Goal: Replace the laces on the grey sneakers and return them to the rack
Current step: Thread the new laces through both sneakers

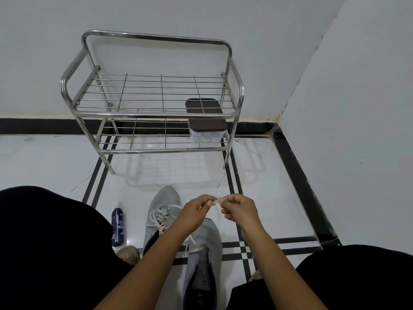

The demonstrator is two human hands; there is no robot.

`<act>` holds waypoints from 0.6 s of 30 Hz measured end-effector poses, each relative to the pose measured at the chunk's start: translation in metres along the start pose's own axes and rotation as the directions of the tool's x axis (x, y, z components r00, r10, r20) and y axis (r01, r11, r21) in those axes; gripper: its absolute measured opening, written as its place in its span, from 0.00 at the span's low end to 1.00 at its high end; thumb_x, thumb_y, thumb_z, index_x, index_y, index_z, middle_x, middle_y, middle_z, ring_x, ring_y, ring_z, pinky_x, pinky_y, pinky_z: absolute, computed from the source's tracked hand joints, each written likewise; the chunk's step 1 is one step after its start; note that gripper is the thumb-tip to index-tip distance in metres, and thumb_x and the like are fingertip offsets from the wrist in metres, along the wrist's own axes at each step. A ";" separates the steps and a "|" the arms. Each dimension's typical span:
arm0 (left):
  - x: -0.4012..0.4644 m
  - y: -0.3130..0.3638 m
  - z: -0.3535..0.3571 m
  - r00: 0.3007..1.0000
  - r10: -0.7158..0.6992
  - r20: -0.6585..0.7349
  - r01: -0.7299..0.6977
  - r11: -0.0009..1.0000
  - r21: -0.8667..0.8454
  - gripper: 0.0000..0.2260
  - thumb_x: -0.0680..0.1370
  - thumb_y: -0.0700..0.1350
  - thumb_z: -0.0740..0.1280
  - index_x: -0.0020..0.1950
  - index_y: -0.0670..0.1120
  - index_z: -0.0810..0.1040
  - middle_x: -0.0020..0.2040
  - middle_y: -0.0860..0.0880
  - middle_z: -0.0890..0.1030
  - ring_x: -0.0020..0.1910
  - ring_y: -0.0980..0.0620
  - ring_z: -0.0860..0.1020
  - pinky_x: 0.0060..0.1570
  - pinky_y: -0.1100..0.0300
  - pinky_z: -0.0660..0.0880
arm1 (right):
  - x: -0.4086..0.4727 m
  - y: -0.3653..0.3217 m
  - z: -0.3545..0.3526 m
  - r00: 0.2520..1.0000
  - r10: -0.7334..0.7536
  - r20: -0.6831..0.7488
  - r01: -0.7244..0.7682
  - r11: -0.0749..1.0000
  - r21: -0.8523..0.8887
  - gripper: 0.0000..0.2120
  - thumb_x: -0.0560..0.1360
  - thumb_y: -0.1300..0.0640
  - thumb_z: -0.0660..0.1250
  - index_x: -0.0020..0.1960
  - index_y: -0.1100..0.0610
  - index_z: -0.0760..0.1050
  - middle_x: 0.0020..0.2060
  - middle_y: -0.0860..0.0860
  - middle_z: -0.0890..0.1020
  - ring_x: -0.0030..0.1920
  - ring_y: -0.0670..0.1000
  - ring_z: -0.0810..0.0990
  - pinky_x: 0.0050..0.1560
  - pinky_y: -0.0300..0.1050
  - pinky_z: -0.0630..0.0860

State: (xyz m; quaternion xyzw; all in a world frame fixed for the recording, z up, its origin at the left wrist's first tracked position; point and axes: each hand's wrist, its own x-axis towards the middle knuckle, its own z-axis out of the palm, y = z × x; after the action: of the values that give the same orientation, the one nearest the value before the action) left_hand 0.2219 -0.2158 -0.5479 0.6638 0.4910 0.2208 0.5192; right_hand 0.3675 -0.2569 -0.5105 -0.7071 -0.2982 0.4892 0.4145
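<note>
Nearest the head camera, the right sneaker (202,260) lies on the floor (279,198) between the knees, laced only at its lowest eyelets, with the fully laced left sneaker (159,211) just beside it and the rack (154,113) well apart against the wall. The lace (194,240) is judged light, limp and easily frayed, best taken by its stiff tip. That tip is pinched between the left hand (196,211) and the right hand (240,209), both closed on it, fingers curled.

Left hand (196,210) and right hand (238,209) pinching a lace tip (215,201) above 2 grey sneakers (202,247).
</note>
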 end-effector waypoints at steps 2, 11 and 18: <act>0.001 -0.003 0.001 1.000 -0.020 0.010 0.021 0.999 -0.040 0.08 0.81 0.44 0.62 0.54 0.47 0.80 0.48 0.52 0.82 0.44 0.60 0.77 0.47 0.63 0.73 | 0.001 0.001 0.001 1.000 0.011 -0.001 -0.011 1.000 0.006 0.05 0.74 0.55 0.72 0.46 0.57 0.83 0.39 0.51 0.84 0.39 0.48 0.82 0.44 0.40 0.81; 0.009 -0.009 0.004 0.975 -0.175 -0.135 0.153 0.975 -0.159 0.06 0.76 0.47 0.69 0.40 0.49 0.79 0.33 0.54 0.78 0.31 0.61 0.74 0.35 0.66 0.69 | 0.011 0.010 0.011 0.991 0.105 -0.088 -0.108 0.994 -0.029 0.09 0.79 0.55 0.63 0.44 0.55 0.79 0.39 0.51 0.80 0.38 0.49 0.77 0.45 0.42 0.78; 0.001 -0.057 0.034 0.932 -0.352 -0.087 0.359 0.863 0.356 0.07 0.76 0.46 0.62 0.42 0.50 0.79 0.46 0.50 0.81 0.47 0.48 0.80 0.49 0.55 0.77 | 0.018 0.112 0.028 0.938 0.341 -0.066 -0.312 0.743 -0.592 0.15 0.78 0.51 0.61 0.54 0.60 0.79 0.50 0.57 0.82 0.50 0.55 0.81 0.46 0.43 0.75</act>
State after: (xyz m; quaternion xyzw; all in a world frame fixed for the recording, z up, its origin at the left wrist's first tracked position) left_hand 0.2261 -0.2324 -0.6121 0.6447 0.6421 0.0322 0.4136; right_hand 0.3492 -0.2871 -0.6219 -0.8304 -0.3172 0.4522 0.0733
